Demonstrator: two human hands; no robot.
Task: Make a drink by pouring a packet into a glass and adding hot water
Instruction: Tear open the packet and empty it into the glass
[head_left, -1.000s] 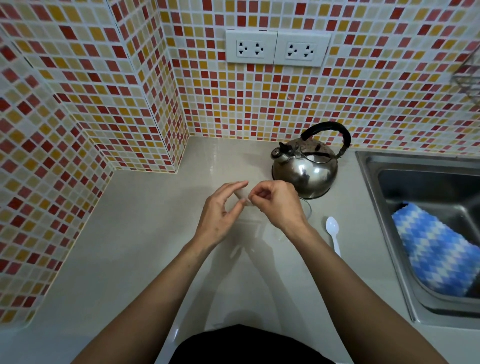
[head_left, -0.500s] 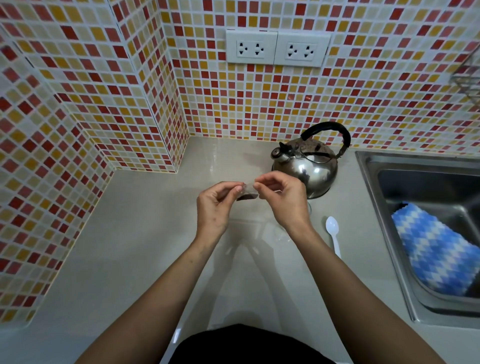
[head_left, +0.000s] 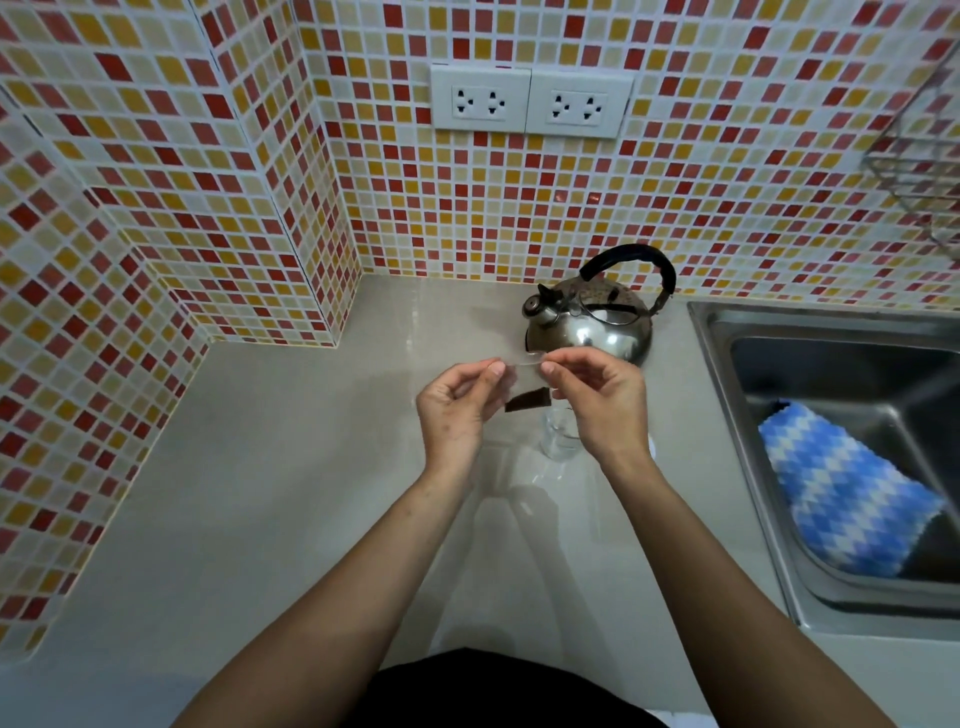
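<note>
Raised since before, both hands, left and right, pinch the clear, brown-filled plastic packet above the small glass.

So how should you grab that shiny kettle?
Probably by the black arched handle over the kettle, reaching down from above. It stands upright, clear of the hot-looking metal body, with the spout pointing left.
</note>
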